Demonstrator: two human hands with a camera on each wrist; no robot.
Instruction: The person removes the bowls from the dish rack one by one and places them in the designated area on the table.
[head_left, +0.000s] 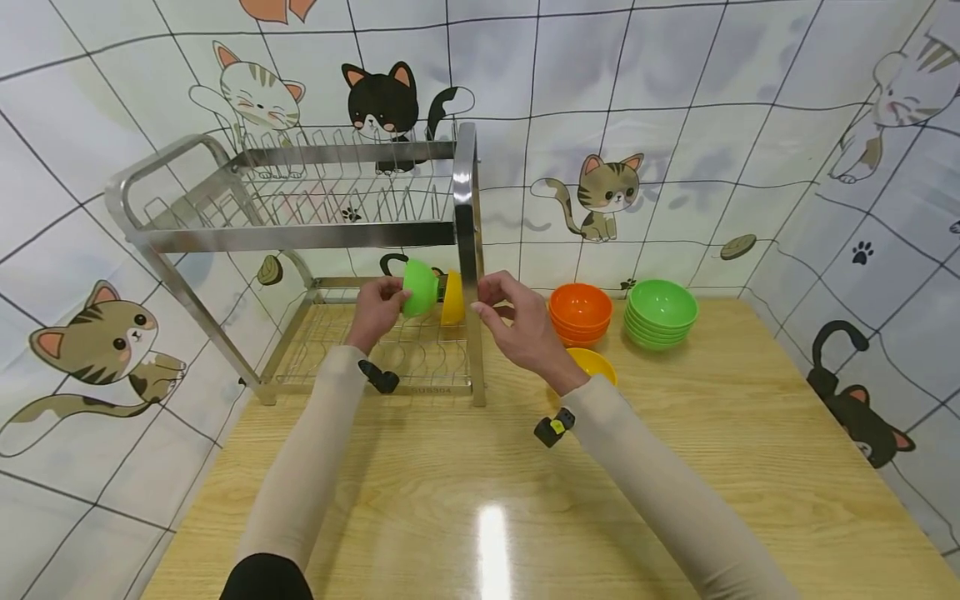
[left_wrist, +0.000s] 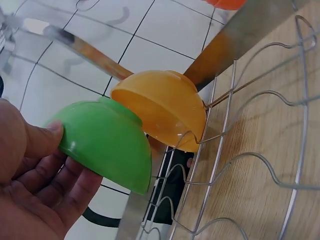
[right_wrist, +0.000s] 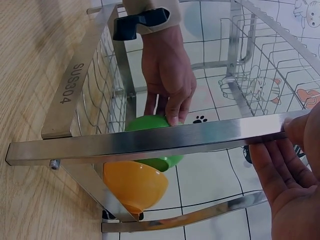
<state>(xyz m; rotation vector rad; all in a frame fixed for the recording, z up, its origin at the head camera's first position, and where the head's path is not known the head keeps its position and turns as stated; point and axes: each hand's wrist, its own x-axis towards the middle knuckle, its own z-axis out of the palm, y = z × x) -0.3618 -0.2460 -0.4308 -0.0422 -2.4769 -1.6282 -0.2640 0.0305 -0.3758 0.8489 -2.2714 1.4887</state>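
Note:
My left hand [head_left: 377,312] pinches the rim of a green bowl [head_left: 420,288] inside the lower tier of a metal dish rack [head_left: 307,238]. The bowl is tipped on its side, above the wire floor. Just right of it, a yellow bowl [head_left: 453,300] stands on edge in the wires [left_wrist: 222,135], by the rack's right end. In the left wrist view the green bowl's base is close to the yellow bowl's opening; whether they touch I cannot tell. My right hand [head_left: 525,323] grips the rack's front right post [right_wrist: 200,136] between thumb and fingers.
Right of the rack, stacked orange bowls [head_left: 580,308] and stacked green bowls [head_left: 662,315] stand on the wooden table [head_left: 420,492]. A yellow bowl [head_left: 594,363] sits in front of them, partly hidden by my right wrist. The rack's upper tier of wire slots [head_left: 337,196] hangs over my left hand.

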